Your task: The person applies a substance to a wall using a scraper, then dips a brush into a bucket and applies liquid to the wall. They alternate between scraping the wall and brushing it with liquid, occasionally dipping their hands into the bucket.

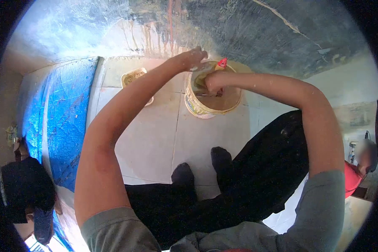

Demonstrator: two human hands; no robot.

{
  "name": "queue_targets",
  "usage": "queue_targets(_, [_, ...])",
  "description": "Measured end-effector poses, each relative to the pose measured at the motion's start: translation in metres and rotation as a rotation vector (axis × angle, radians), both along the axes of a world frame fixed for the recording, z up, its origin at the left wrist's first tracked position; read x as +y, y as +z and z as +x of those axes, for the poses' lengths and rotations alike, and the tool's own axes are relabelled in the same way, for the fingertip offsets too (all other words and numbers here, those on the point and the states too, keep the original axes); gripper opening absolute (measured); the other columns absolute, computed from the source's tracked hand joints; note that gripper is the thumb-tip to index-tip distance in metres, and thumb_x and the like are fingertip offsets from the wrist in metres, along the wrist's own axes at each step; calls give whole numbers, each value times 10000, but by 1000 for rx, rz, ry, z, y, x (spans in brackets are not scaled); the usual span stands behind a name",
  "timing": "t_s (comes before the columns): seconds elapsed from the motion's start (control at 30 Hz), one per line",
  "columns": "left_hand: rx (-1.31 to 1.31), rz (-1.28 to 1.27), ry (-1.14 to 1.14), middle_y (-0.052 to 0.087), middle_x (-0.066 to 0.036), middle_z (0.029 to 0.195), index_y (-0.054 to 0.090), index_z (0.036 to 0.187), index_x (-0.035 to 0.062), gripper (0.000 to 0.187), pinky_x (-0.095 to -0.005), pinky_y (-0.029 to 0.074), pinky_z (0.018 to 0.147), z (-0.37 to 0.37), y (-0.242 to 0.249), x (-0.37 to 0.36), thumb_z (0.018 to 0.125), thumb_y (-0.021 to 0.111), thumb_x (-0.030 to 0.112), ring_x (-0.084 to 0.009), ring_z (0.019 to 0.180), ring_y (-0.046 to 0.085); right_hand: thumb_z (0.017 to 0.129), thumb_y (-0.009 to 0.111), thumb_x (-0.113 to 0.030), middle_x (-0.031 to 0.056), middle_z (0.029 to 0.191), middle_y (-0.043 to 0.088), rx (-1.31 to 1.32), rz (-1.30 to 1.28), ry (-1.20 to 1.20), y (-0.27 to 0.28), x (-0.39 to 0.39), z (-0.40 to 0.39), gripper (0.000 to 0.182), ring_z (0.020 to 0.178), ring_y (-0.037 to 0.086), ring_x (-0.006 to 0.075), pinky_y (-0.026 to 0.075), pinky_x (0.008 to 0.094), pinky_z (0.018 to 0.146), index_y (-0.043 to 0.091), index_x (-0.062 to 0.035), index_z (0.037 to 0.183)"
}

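1. Pale tiled floor (149, 145), a blotchy grey wall (243, 25) with brownish drips running down it, and a crinkly blue sheet (67, 122) off to the left. Someone in a red top (352, 178) is just visible at the far right edge.

2. So the bucket (189, 101) is standing upright on the floor close to the wall, in front of the person's feet. Right hand (216, 81) is down inside it, fingers out of sight, so no telling whether that grip is closed on anything. A greenish patch shows beside it, too blurry to name.

3. Left hand (193, 59) is by the rim on the left side, fingers looking partly bent. Can't see anything in it, and can't honestly say how wide that grip is.

4. Handling-wise, my guess is stiff, light plastic that gets heavier with whatever's inside. Smeary rim probably goes slick when wet, so I'd hold it by opposite sides of the rim. Doesn't look fragile.

5. Also around: a red-tipped item (221, 63) poking up at the back of the bucket, and a small tub (124, 80) partly behind the left forearm.

6. Branding: there's a printed label (196, 110) low on the bucket, but no readable words.
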State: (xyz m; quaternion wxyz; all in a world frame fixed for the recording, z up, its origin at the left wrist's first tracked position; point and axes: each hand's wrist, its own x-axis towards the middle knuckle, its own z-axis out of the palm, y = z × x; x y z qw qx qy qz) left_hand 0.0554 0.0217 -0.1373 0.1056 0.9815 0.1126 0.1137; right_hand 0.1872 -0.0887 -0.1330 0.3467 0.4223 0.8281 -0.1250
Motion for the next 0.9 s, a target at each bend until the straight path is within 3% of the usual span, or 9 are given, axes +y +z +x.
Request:
queue_targets(0.07, [46, -68, 14, 560, -168, 1093, 536, 1208, 95, 369, -394, 534, 803, -7, 20, 4, 881, 601, 252, -319, 928, 609, 782, 662, -304, 87, 712, 681, -1, -355, -596, 26, 11, -6, 285, 572, 635, 233, 516, 386, 515, 680, -24, 833])
queue_targets(0.13, [-64, -367, -197, 617, -161, 1002, 633, 984, 37, 198, -379, 498, 784, -21, 34, 11, 837, 623, 169, -319, 914, 601, 808, 660, -336, 69, 686, 669, -43, -431, -394, 46, 29, -9, 307, 536, 626, 191, 503, 329, 480, 676, -30, 827])
queue_targets(0.23, [41, -753, -232, 622, -126, 1081, 621, 1102, 57, 326, -352, 497, 800, -34, 47, 13, 790, 686, 120, -257, 942, 613, 788, 676, -293, 46, 641, 623, 98, -725, -646, 84, 46, -1, 242, 513, 596, 176, 517, 313, 501, 666, -51, 804])
queue_targets(0.27, [194, -1013, -99, 618, -117, 1128, 617, 1133, 63, 376, -343, 494, 805, -37, 55, 12, 777, 709, 142, -236, 945, 614, 796, 683, -281, 30, 651, 602, 138, -639, -666, 106, 43, -4, 225, 536, 572, 157, 526, 307, 525, 646, -59, 808])
queue_targets(0.37, [226, -583, -193, 665, -99, 1038, 653, 1050, 44, 332, -346, 498, 730, -23, 84, -1, 762, 729, 191, -187, 895, 617, 790, 711, -278, 26, 671, 593, 270, -412, -757, 145, 43, -7, 248, 567, 561, 135, 541, 293, 550, 627, -49, 837])
queue_targets(0.5, [-449, -378, -679, 683, -80, 905, 675, 857, -5, 187, -330, 502, 676, -23, 93, 8, 758, 713, 149, -120, 787, 607, 766, 715, -214, 60, 775, 659, 470, -238, -790, 171, 63, 14, 231, 663, 630, 138, 556, 275, 614, 697, -23, 894])
queue_targets(0.57, [-279, -1100, -149, 667, -84, 842, 670, 819, -12, 144, -292, 494, 610, -29, 103, 3, 735, 693, 101, -112, 723, 612, 762, 734, -224, 67, 798, 674, 518, -136, -788, 195, 66, 18, 253, 681, 644, 140, 554, 276, 610, 706, -20, 907])
queue_targets(0.8, [-600, -713, 311, 633, -54, 704, 648, 806, -12, 169, -302, 501, 601, -42, 187, 29, 776, 725, 134, -121, 689, 603, 828, 655, -390, 72, 631, 654, 586, 540, -576, 314, 64, 4, 362, 608, 638, 184, 513, 296, 547, 687, -31, 792])
queue_targets(0.9, [-1114, -36, 481, 609, -51, 674, 644, 809, -4, 134, -281, 487, 608, -50, 257, 30, 770, 723, 98, -122, 654, 599, 814, 627, -324, 82, 722, 664, 547, 1334, -290, 362, 61, -2, 248, 652, 624, 287, 524, 369, 595, 663, -82, 776])
